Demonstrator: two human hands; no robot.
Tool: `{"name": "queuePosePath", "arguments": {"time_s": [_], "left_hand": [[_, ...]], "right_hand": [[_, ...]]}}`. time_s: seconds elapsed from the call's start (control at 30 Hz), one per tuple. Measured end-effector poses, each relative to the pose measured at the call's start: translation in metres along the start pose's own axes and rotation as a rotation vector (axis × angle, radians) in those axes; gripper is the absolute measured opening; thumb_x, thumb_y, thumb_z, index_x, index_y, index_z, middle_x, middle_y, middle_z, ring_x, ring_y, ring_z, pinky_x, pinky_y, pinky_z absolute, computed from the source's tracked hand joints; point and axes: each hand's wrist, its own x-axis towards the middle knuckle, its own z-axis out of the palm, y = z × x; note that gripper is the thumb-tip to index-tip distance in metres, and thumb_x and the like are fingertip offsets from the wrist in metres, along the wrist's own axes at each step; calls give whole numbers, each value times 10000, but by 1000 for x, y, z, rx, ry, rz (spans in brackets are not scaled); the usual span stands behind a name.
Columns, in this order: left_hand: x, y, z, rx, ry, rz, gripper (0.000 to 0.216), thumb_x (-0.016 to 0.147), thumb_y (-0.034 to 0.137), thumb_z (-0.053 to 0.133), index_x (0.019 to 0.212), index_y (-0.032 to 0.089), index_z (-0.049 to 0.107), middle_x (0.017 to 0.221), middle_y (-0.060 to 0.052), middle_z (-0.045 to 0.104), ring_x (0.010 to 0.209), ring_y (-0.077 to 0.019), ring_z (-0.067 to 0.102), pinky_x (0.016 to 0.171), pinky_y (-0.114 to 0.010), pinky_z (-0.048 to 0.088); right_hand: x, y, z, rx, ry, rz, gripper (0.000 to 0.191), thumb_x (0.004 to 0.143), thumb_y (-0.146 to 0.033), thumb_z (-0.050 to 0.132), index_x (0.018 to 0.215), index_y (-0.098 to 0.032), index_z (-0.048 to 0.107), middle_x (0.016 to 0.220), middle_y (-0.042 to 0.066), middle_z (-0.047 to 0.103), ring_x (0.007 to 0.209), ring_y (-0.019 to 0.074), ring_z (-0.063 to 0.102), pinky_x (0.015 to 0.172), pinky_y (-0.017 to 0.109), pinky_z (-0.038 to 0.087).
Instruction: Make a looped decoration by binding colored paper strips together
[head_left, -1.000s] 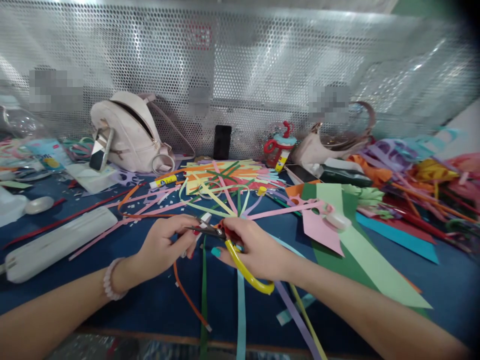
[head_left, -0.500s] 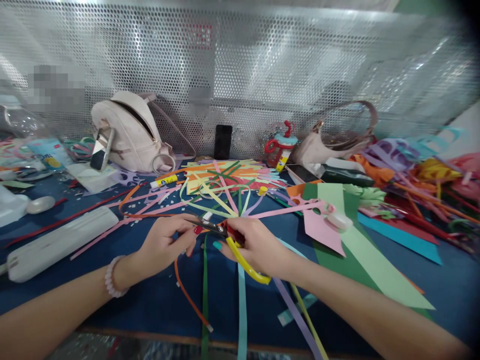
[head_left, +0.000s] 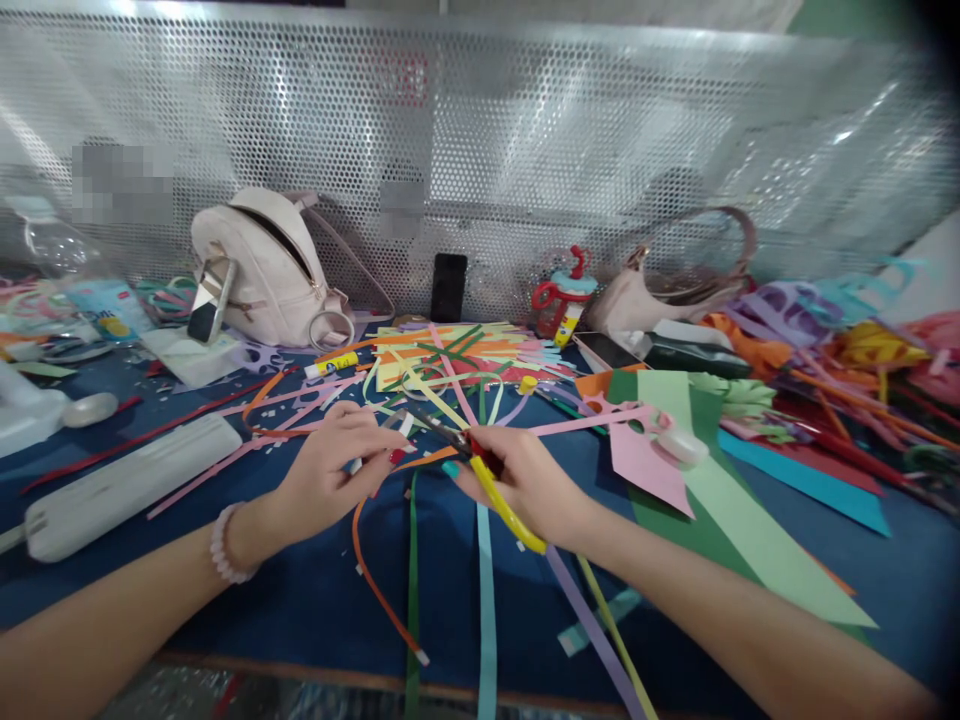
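Note:
My right hand point(head_left: 525, 475) is closed around a pair of scissors point(head_left: 491, 500) with a curved yellow handle and dark blades. The blades point up and left, near a small white strip point(head_left: 401, 425) at the fingertips of my left hand point(head_left: 337, 460). My left fingers are pinched on an orange paper strip point(head_left: 427, 460), which runs towards my right hand. A thin orange length point(head_left: 367, 570) hangs below my left hand. Green point(head_left: 411, 560), light blue point(head_left: 486, 600) and purple point(head_left: 592, 630) strips fan out towards the front edge.
Many coloured strips point(head_left: 465, 345) are piled at the back, with a glue stick point(head_left: 334, 366) beside them. A power strip point(head_left: 135, 487) and a pale backpack point(head_left: 259, 270) are on the left. Green card point(head_left: 750, 530), a handbag point(head_left: 652, 290) and a red cup point(head_left: 551, 305) are on the right.
The scissor blades have drawn back from my left fingers and tilted more steeply. A white strip now shows more plainly at my left fingertips. The view has shifted slightly.

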Motion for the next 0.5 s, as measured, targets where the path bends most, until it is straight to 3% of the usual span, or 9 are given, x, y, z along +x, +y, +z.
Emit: {"name": "queuePosePath", "arguments": {"time_s": [0.07, 0.17, 0.23, 0.3, 0.37, 0.5], "left_hand": [[2, -2, -1, 6, 37, -43, 167, 832, 158, 440, 843, 196, 603, 470, 40, 587, 536, -141, 552, 776, -344, 439], [7, -7, -4, -92, 179, -277, 117, 837, 189, 469, 940, 186, 523, 589, 24, 630, 552, -138, 606, 652, -282, 492], [9, -13, -7, -199, 278, -383, 217, 834, 223, 503, 1040, 183, 448, 722, -3, 658, 539, -131, 625, 546, -239, 497], [9, -17, -9, -227, 310, -383, 323, 819, 237, 539, 1101, 184, 389, 828, -25, 666, 517, -117, 620, 510, -220, 492], [6, -18, -10, -152, 249, -330, 379, 795, 231, 578, 1116, 187, 381, 895, -41, 674, 576, -124, 633, 530, -213, 490], [0, -10, -6, 25, 6, -162, 349, 800, 246, 593, 1105, 206, 428, 945, -35, 690, 630, -133, 624, 547, -210, 463]], "right_hand": [[1, 2, -4, -83, 51, -10, 327, 728, -339, 552, 577, -194, 300, 522, -55, 332, 478, 73, 242, 443, 199, 209], [3, 6, -7, -338, 91, -41, 259, 692, -283, 580, 600, -190, 357, 591, -24, 447, 509, 92, 351, 480, 224, 237], [3, 8, -6, -510, 77, -58, 122, 691, -238, 560, 683, -181, 453, 697, 14, 539, 584, 132, 463, 510, 246, 263], [3, 10, -4, -637, 55, -73, 97, 701, -225, 532, 777, -167, 512, 784, 49, 583, 659, 177, 539, 527, 268, 282], [2, 9, -1, -729, 32, -86, 147, 709, -243, 521, 824, -152, 534, 805, 70, 591, 686, 208, 570, 520, 286, 288], [0, 4, 5, -818, 7, -122, 198, 719, -292, 530, 847, -140, 543, 801, 84, 586, 689, 231, 586, 496, 306, 289]]}}
